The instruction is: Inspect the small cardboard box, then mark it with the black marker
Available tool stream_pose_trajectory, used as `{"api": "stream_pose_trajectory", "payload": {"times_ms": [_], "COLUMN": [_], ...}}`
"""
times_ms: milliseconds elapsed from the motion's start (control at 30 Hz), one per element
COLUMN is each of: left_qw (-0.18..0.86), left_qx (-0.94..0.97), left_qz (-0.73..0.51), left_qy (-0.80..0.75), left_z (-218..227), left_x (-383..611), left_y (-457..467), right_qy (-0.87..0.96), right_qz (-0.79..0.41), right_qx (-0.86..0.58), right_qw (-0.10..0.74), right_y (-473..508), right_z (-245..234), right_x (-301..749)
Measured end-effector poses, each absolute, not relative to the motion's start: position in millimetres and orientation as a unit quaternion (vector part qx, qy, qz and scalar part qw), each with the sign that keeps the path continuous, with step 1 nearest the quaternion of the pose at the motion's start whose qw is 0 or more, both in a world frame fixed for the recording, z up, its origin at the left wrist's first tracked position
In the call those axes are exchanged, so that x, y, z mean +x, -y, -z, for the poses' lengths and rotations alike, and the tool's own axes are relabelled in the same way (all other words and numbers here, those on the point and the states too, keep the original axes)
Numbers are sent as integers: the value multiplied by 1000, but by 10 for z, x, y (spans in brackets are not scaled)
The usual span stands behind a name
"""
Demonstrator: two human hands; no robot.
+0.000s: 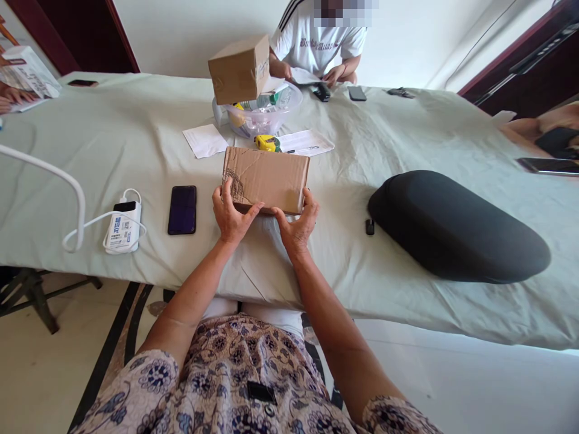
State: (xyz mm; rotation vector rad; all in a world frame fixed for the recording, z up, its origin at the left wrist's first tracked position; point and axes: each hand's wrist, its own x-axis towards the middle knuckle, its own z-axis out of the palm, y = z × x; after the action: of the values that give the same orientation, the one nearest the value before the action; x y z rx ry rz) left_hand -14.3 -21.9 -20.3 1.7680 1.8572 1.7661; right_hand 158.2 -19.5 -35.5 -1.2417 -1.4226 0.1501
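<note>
Fingers of the left hand are curled round the near-left corner of the cardboard box, thumb along its near edge. The right hand does the same at the near-right corner. Both are half closed on the box and hold nothing else. The box lies mid-table, straight ahead of the person; cannot tell if the near edge is lifted.

Risks, as judged:
- Table cloth is loose and creased. Dragging the box could bunch it and shift whatever lies on it.
- Black cushion is well apart to the right, so little hazard.
- The box is gripped at its near edge only, so its far end could sag or slip if raised.
- Second box is perched tilted on the clear bowl behind. A forward shove might knock it off.
- Phone and power bank with its white cable lie near the left elbow, so a sweep could catch them.
- Yellow tape measure sits just beyond the far edge and would be the first thing pushed.

Writing:
- Box top has a dark scuffed patch at the left and no readable label.
- Shirt of the person opposite has print that is illegible.
- Paper sheets carry text too small to read.
- Power bank has blue characters, not readable.
</note>
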Motion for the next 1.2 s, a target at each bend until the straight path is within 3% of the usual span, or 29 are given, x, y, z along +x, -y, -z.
{"api": "stream_pose_trajectory", "payload": {"times_ms": [300, 633, 967, 1200], "left_qw": [4, 18, 36, 19], "left_qx": [535, 579, 555, 560], "left_qz": [-618, -540, -595, -564], "left_qy": [-575, -610, -580, -607], "left_z": [201, 224, 244, 309], "left_x": [-336, -359, -444, -375], "left_y": [99, 98, 58, 26], "right_qy": [626, 608, 556, 607], "right_qz": [-84, -76, -185, -209], "right_qx": [-460, -491, -486, -441], "right_qw": [624, 619, 648, 627], "right_y": [277, 200, 77, 216], "right_z": [218, 313, 401, 389], "right_x": [1597, 1557, 1624, 1498]}}
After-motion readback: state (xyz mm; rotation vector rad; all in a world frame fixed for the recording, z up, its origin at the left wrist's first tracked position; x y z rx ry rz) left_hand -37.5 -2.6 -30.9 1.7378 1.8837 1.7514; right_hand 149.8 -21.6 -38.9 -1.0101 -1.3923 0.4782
